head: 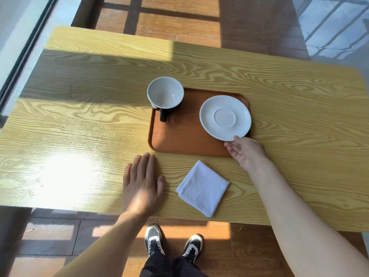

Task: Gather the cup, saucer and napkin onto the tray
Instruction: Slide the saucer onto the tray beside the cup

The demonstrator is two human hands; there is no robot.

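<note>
A brown rectangular tray [179, 140] lies in the middle of the wooden table. A cup [165, 94], black outside and white inside, stands upright on the tray's far left corner, handle toward me. The white saucer [225, 117] is over the tray's right side, its rim reaching past the tray's edge. My right hand [244, 152] holds the saucer's near rim, thumb on top and fingers underneath. A folded white napkin [202, 187] rests on the table in front of the tray. My left hand [141, 182] lies flat on the table, left of the napkin, holding nothing.
The yellow wood-grain table [79, 126] has its near edge just above my shoes [172, 243]. Sunlight glares on its left part. A window frame [26, 48] runs along the left, and wooden floor lies beyond the far edge.
</note>
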